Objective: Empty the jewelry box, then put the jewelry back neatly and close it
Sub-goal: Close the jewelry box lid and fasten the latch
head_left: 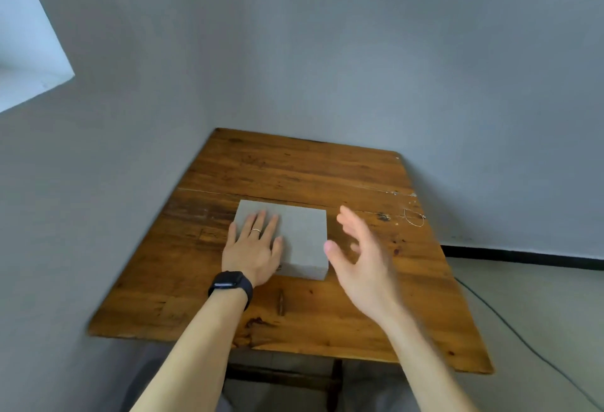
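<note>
Nearest, a black wristwatch (230, 282) bands the left wrist. The left hand (252, 250) lies flat on the lid of the square grey jewelry box (304, 238), fingers straight, its grip open and merely pressing. The right hand (362, 258), blurred, hangs just beside the box's right edge, grip open and holding nothing. The box sits closed near the middle of the worn brown wooden desk (294, 166). It looks light, rigid and matte, likely to slide if nudged, so steadying the base while lifting the lid by its front edge seems wise. Farther right lies a thin wire hoop (414, 217), fine and probably easily bent.
</note>
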Action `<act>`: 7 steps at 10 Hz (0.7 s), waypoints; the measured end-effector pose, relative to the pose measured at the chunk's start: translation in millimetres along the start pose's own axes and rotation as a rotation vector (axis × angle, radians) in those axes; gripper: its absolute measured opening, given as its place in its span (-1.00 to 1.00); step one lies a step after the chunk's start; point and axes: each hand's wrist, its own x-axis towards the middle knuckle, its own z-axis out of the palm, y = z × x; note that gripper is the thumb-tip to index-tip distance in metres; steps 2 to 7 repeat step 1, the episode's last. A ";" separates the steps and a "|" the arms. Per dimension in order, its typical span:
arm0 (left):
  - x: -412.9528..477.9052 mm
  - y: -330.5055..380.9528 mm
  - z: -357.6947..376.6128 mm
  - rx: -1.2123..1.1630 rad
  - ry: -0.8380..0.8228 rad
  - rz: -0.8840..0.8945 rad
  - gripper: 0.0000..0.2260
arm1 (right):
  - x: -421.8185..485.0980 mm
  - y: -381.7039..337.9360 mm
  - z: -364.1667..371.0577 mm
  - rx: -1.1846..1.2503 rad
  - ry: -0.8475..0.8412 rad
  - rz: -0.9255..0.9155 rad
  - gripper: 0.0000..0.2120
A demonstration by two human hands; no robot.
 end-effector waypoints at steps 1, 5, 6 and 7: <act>-0.8 0.4 -2.2 -0.006 -0.004 0.003 -0.50 | -22.7 -84.2 -81.7 0.270 0.169 -0.236 -0.56; -0.8 0.4 -2.2 -0.006 -0.004 0.003 -0.50 | -22.7 -84.2 -81.7 0.270 0.169 -0.236 -0.56; -0.8 0.4 -2.2 -0.006 -0.004 0.003 -0.50 | -22.7 -84.2 -81.7 0.270 0.169 -0.236 -0.56; -0.8 0.4 -2.2 -0.006 -0.004 0.003 -0.50 | -22.7 -84.2 -81.7 0.270 0.169 -0.236 -0.56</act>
